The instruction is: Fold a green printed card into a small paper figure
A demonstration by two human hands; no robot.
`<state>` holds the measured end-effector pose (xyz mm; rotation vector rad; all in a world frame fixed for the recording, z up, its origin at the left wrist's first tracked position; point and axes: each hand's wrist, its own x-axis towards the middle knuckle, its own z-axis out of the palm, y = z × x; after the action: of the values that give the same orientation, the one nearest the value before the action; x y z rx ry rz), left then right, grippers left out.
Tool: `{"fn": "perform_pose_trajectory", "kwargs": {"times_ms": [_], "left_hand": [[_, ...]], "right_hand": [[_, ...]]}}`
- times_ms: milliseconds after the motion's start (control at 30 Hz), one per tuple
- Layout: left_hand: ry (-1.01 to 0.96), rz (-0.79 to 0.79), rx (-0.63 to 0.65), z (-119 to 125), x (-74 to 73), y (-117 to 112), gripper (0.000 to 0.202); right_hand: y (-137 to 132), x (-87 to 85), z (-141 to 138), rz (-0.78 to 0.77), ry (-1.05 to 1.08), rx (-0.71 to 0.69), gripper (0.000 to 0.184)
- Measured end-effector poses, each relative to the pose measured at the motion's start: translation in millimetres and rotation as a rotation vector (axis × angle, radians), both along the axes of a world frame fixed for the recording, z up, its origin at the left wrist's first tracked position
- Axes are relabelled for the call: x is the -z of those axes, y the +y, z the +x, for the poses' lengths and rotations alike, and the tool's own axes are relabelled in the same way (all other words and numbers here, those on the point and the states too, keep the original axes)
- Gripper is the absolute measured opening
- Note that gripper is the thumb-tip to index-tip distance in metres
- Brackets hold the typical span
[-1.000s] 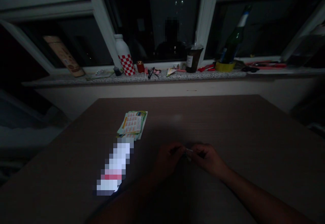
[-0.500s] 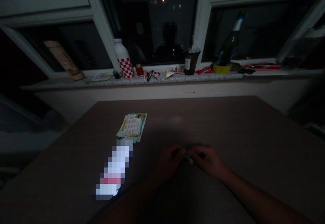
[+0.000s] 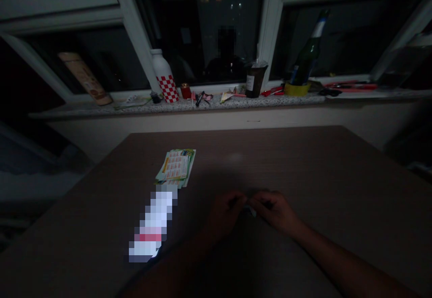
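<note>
My left hand point(image 3: 227, 212) and my right hand point(image 3: 274, 210) meet above the middle of the table, closed with thumbs and fingertips pinched together. Between them is a small piece of paper point(image 3: 250, 210), pale with a bluish tint, which seems folded. Most of it is covered by my fingers, and the dim light blurs its details. To the left of my hands, a stack of printed paper slips point(image 3: 175, 165) in green, white and orange lies on the table. Just in front of it lies a lit phone point(image 3: 157, 221) with its screen pixelated.
The brown table point(image 3: 286, 154) reaches up to the wall under a window. Along the stone sill point(image 3: 216, 103) stand a checkered white bottle point(image 3: 166, 79), a tan flask point(image 3: 86, 79), a small red jar point(image 3: 185, 91), a dark drink cup point(image 3: 255, 79) and a green bottle point(image 3: 305, 59) inside a yellow tape roll point(image 3: 297, 89).
The view has shifted very slightly. My hands stay pinched at the same spot, and the bit of paper between them shows a little less of its surface.
</note>
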<state>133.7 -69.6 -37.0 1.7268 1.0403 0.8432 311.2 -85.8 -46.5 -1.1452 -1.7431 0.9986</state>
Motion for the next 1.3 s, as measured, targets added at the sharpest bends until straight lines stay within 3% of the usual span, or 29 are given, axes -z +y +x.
{"fn": "perform_pose_trajectory", "kwargs": {"times_ms": [300,700,933,1300], "left_hand": [[-0.028,-0.047,-0.020,-0.1,1.1,1.0,0.026],[-0.049,-0.047,-0.126,2.6,-3.8,-3.8,0.022],[-0.097,-0.105,-0.126,3.3,3.1,0.9,0.022],[-0.118,-0.105,-0.133,3.5,0.4,-0.6,0.025]], "right_hand": [[-3.0,-10.0,-4.9,-0.064,0.025,0.037,0.039],[-1.9,4.7,-4.1,-0.323,0.243,-0.013,0.031],[-1.4,0.1,-5.2,-0.323,0.263,-0.022,0.029],[-1.7,5.4,-5.1,-0.317,0.250,0.003,0.030]]}}
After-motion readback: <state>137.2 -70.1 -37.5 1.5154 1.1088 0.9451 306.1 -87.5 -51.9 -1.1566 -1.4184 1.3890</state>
